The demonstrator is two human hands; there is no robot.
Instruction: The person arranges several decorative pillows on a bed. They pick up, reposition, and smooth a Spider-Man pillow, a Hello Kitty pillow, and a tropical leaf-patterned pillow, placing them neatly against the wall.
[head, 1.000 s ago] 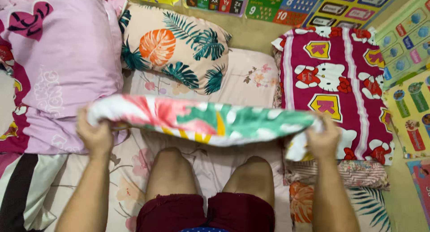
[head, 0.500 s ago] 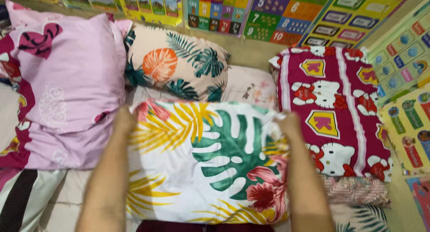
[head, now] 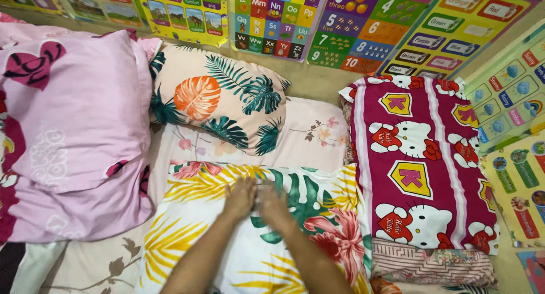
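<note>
Pillowcase fabric [head: 227, 237], white with yellow fronds, a green leaf and red flowers, now lies spread flat on the pale floral sheet [head: 318, 129]; half a second ago it was held up taut by its top corners, so it has been laid down and released. In the head view, the left hand [head: 240, 197] and right hand [head: 275, 204] rest palm-down side by side near its upper middle, fingers loosely together, gripping nothing. The cloth looks thin, soft cotton, lightly rumpled. Just beyond sits a plump peach pillow [head: 218, 95] with teal leaves; a smooth pink pillow [head: 74, 112] lies left, a magenta cartoon-cat pillow [head: 420, 158] right.
</note>
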